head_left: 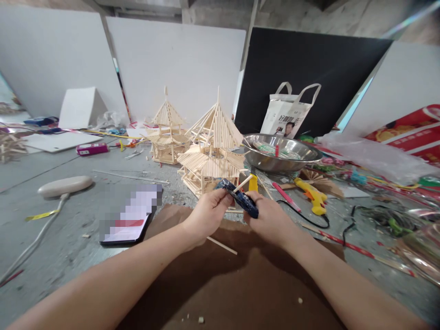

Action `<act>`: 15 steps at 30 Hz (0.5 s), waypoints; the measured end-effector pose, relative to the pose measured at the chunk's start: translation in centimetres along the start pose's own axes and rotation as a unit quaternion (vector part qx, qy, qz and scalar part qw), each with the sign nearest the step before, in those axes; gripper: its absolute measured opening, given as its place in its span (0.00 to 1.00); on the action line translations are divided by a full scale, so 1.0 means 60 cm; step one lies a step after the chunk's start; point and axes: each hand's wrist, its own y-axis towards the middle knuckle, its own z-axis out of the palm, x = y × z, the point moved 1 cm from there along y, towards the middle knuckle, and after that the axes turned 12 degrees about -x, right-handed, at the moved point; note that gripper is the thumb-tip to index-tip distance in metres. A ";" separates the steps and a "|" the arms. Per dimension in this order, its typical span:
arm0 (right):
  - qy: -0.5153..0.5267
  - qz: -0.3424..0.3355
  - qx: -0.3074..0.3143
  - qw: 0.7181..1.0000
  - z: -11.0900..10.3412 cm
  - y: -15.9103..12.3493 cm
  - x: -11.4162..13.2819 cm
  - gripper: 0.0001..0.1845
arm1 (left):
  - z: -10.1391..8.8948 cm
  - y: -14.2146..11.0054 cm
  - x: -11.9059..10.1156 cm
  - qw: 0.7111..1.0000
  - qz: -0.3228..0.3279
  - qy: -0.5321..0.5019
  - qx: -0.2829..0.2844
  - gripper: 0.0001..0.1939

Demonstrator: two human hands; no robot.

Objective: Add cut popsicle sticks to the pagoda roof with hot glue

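Observation:
My left hand [208,211] and my right hand [270,219] meet over a brown cardboard sheet [240,284]. My right hand is closed round a dark blue tool [240,198] that looks like a cutter or plier. A thin wooden stick [243,183] pokes up from the tool's jaws. My left hand's fingers pinch at the tool's front end beside the stick. Just beyond the hands stands a wooden stick pavilion model [211,153]. A second, smaller stick pavilion [167,133] stands behind it to the left. Another loose stick [222,245] lies on the cardboard under my left wrist.
A phone [129,215] lies left of the cardboard. A steel bowl [280,151], a yellow glue gun [312,195] with black cord, a red pen [284,195] and clutter fill the right. A white paper bag [290,112] leans on a black board. A white cable with oval adapter [63,185] lies left.

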 end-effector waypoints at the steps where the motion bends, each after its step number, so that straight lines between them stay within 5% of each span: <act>1: 0.004 -0.004 -0.003 1.000 -0.001 0.000 -0.001 0.14 | -0.001 0.001 -0.002 1.000 -0.017 -0.018 0.009 0.14; 9: -0.008 -0.012 0.002 1.000 -0.003 -0.001 -0.005 0.13 | -0.012 0.006 -0.002 0.948 -0.219 -0.184 0.142 0.15; 15: -0.024 -0.004 0.018 1.000 -0.003 -0.005 -0.003 0.10 | -0.016 0.006 -0.001 0.955 -0.193 -0.164 0.155 0.16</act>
